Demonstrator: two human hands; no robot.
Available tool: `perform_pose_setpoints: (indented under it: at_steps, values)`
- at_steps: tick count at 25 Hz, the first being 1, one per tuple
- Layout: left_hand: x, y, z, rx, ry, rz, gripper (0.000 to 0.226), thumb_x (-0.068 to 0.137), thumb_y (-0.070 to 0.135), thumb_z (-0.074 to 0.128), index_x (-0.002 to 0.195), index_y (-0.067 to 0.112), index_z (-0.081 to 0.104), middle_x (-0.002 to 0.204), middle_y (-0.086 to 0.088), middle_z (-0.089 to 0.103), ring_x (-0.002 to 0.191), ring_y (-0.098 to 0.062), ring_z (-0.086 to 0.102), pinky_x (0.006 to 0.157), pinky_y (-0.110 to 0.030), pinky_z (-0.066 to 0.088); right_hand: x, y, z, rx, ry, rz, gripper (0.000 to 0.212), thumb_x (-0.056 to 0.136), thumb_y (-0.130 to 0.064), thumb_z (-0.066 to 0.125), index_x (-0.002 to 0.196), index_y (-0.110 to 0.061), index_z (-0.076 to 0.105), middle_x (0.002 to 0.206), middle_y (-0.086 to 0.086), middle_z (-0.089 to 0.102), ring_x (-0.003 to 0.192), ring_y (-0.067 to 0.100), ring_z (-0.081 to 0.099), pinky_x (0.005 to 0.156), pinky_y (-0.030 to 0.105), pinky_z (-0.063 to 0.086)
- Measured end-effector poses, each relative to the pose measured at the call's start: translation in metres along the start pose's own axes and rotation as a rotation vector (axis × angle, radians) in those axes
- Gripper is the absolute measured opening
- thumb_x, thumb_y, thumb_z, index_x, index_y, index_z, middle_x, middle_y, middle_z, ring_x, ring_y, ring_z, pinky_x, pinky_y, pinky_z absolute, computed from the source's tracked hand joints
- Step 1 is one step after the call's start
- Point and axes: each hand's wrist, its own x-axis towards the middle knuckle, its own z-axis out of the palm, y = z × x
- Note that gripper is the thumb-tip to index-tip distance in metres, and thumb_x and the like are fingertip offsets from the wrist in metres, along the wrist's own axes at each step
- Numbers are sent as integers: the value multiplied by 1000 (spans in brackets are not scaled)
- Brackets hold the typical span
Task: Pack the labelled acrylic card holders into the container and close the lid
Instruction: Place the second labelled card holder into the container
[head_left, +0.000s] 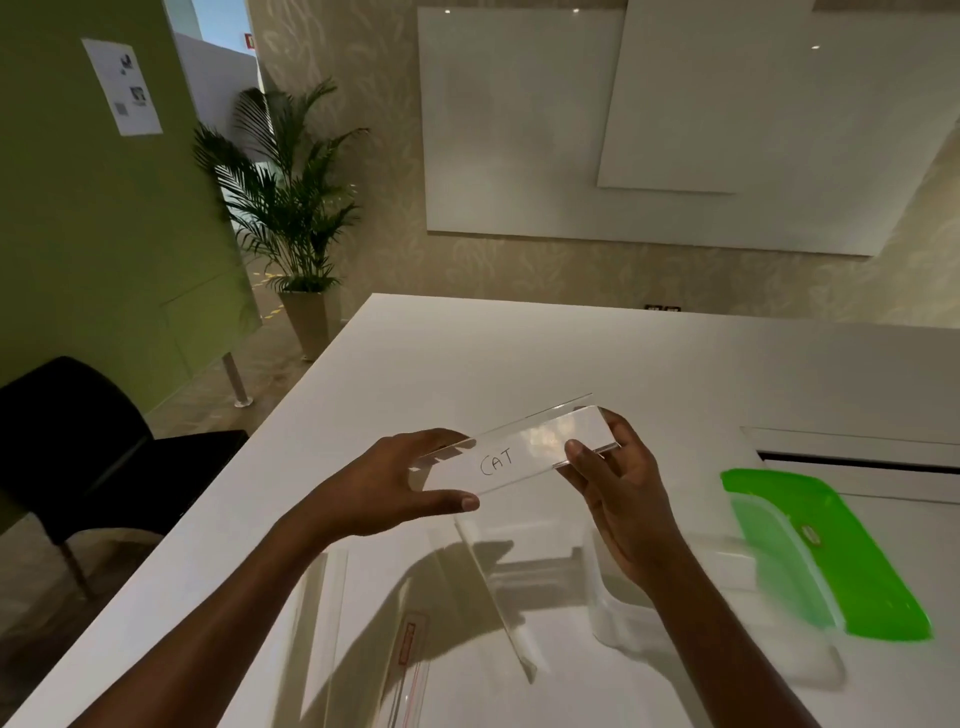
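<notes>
Both hands, L (384, 486) & R (618, 483), hold CAT card holder (511, 454) above table (519, 353).

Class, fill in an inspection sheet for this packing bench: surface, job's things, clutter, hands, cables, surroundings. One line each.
Surface: white table, glossy, far half bare.
Job's things: acrylic card holder labelled CAT, held above the table; clear container open at right; green lid off, lying beside it; more clear holders lying near the front edge.
Clutter: clear plastic sleeve with red strip.
Hands: left hand and right hand each grip one end of the CAT holder.
Cables: nothing seen.
Surroundings: potted palm, black chair, whiteboards, green partition.
</notes>
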Motion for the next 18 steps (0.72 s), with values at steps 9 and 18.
perform_pose_setpoints:
  at_steps: [9, 18]
  values:
    - [-17, 53, 17, -124, -107, 74, 41, 79, 38, 89, 117, 29, 76, 113, 16, 79, 104, -10, 75, 91, -46, 62, -53, -28, -58, -118, -74, -26, 55, 77, -34, 85, 124, -18, 62, 98, 18, 72, 83, 29, 61, 90, 46, 57]
    - [-20, 88, 38, -73, -106, 166, 45, 74, 42, 91, 115, 41, 74, 109, 24, 76, 104, -2, 71, 75, -23, 62, -82, -101, -117, -781, -251, -69, 51, 71, -34, 90, 117, -32, 66, 117, -20, 71, 114, 0, 65, 95, 15, 51]
